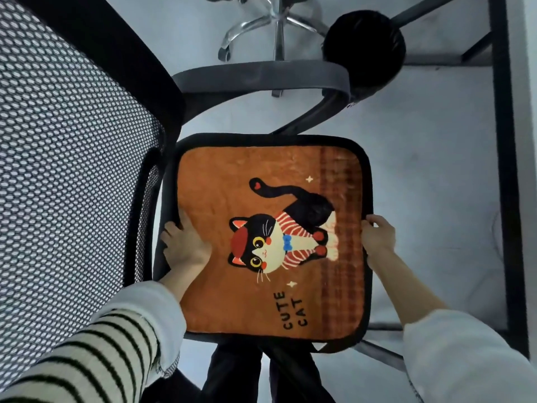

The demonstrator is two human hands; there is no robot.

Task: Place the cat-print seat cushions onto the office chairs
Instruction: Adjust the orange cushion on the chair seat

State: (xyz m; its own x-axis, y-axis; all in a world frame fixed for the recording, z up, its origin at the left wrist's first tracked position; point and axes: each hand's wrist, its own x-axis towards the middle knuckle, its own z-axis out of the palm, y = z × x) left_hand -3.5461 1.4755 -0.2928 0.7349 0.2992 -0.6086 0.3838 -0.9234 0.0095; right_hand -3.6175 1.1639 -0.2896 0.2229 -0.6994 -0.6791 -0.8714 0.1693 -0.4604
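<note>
Basically both hands are squaring the cushion [261, 228] on the chair seat: left hand [186, 245] pressing flat by the backrest [72, 155], right hand [377, 234] gripping the opposite edge.

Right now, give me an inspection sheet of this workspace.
Surface: pale floor; chair seat hidden under the cushion.
Job's things: orange cat-print cushion lies flat on the office chair, beside its mesh backrest; armrest beyond it.
Clutter: nothing seen.
Grips: left hand lies on the cushion's backrest-side edge; right hand curls round the opposite edge.
Cables: nothing seen.
Surroundings: another chair's chrome base, dark round object, black frame.
</note>
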